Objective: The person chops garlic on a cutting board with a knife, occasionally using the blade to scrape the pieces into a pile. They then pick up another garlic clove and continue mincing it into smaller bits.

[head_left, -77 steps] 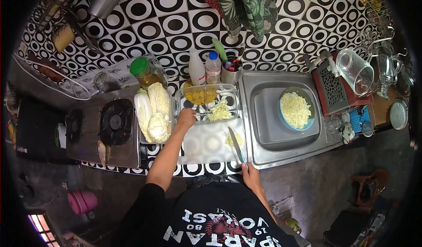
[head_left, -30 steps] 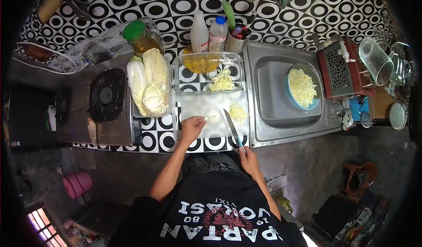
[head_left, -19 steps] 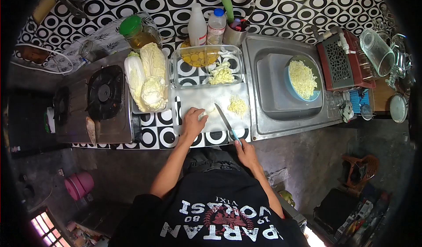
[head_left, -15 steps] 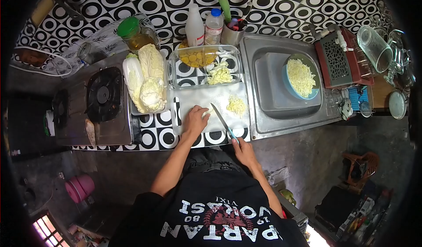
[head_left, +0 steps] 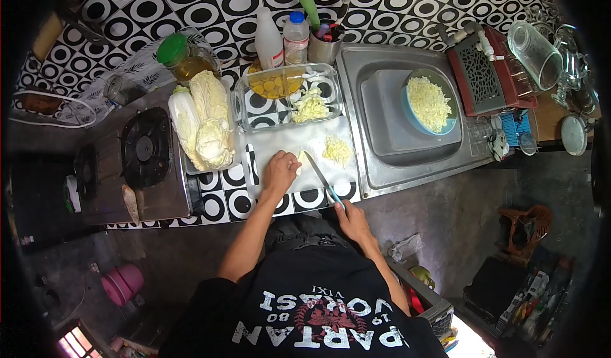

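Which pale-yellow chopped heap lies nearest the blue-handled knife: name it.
The heap on the translucent board; those in the clear rectangular dish and round blue bowl sit farther off.

Two hands: one left hand (head_left: 279, 170) and one right hand (head_left: 350, 218). One kitchen knife (head_left: 319, 173) and one chopping board (head_left: 266, 141). Shredded cabbage in three heaps: one on the board (head_left: 337, 152), one in the single clear glass dish (head_left: 289, 125) and one in the single blue bowl (head_left: 412, 119). What look like three napa cabbages (head_left: 208, 97), though they overlap. Two bottles, one white (head_left: 268, 40) and one blue-capped (head_left: 296, 45). One green-lidded jar (head_left: 191, 67), one metal cup (head_left: 324, 50), one sink (head_left: 368, 176), and one stove (head_left: 168, 194) with two burners (head_left: 146, 143). One pink bucket (head_left: 122, 283). One brown chair (head_left: 527, 227). The glassware (head_left: 538, 52) is too crowded to count.
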Tool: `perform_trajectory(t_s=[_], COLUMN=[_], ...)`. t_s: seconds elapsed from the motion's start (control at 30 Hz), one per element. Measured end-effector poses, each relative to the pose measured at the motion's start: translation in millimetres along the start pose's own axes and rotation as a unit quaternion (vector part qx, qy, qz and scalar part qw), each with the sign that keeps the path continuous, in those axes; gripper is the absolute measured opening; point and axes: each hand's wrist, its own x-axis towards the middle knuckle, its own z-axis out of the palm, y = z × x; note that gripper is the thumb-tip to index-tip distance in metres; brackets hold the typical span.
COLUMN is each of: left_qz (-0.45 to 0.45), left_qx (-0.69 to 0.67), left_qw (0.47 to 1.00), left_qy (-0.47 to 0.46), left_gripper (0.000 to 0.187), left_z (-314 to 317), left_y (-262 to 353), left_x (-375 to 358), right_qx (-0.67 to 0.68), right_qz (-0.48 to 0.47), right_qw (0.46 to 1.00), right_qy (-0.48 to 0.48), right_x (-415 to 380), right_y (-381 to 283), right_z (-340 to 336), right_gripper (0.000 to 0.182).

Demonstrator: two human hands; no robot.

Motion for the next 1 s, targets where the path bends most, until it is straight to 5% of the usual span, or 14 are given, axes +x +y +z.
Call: perform_trajectory(t_s=[0.43, 0.8, 1.0], left_qz=[0.054, 0.136, 0.131], left_qx=[0.068, 0.093, 0.097], left_qw=[0.996, 0.977, 0.985], left_qy=[-0.015, -0.135, -0.056], left_gripper=[0.015, 0.022, 0.008], left_z=[1.0, -9.7, 1.8], left_y=[-3.3, -4.0, 1.9], left_x=[-8.3, -3.7, -9.2], right_qx=[-0.006, -0.016, -0.037], right_qz=[0.022, 0.03, 0.052], right_qw=[1.0, 0.999, 0.998], right_qy=[-0.017, -0.027, -0.023], right_x=[9.7, 19.2, 21.8], right_y=[-2.9, -13.5, -6.0], right_z=[4.8, -4.4, 0.1], right_gripper=[0.036, 0.038, 0.037])
